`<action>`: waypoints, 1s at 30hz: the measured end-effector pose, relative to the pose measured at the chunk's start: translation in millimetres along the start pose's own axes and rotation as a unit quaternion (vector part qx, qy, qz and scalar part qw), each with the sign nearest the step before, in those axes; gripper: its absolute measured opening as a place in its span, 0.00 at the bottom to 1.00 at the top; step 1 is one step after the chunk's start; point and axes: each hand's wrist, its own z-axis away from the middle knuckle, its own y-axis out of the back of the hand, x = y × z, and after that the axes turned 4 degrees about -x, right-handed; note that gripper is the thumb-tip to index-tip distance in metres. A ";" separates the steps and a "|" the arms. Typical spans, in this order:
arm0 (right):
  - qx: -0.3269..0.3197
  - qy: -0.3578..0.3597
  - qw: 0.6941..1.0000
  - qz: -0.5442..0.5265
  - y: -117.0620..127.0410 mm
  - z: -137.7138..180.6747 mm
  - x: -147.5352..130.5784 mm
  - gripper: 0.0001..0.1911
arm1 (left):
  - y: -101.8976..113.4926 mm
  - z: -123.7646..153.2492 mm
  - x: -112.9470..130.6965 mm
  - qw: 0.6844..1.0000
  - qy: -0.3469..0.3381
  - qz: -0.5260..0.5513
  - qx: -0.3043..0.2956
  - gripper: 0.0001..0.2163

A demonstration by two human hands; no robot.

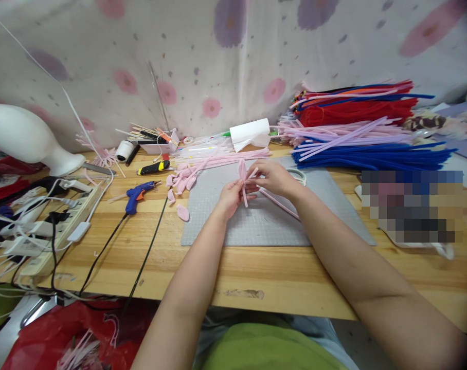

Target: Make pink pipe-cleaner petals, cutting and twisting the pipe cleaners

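Both my hands meet over a grey cutting mat (264,226) on the wooden table (280,277). My left hand (230,198) is closed round a pink pipe cleaner petal shape (241,172), which stands upright above its fingers. My right hand (274,177) pinches the loose end of the same pink pipe cleaner, whose tail (280,204) trails down across the mat. Several finished pink petals (181,186) lie at the mat's left edge, one (182,212) nearer me.
A blue glue gun (138,194), a yellow-black utility knife (153,168) and a power strip (59,221) with cables lie at the left. Stacks of red, blue and lilac pipe cleaners (357,128) fill the back right. A red bag (75,334) sits below the table edge.
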 end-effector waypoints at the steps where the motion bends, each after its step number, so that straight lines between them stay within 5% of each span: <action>1: 0.000 0.005 1.000 0.003 1.1 -0.1 0.1 0.06 | -1.3 0.4 -0.4 1.000 -0.003 -0.006 0.000 0.08; 16: -0.097 0.018 0.995 0.032 2.2 2.8 -10.4 0.08 | -2.4 2.6 0.0 0.999 0.022 0.004 -0.026 0.05; 30: -0.040 0.028 0.995 0.092 -8.5 2.4 -4.2 0.07 | -13.8 7.0 -2.8 0.998 -0.015 -0.065 -0.019 0.07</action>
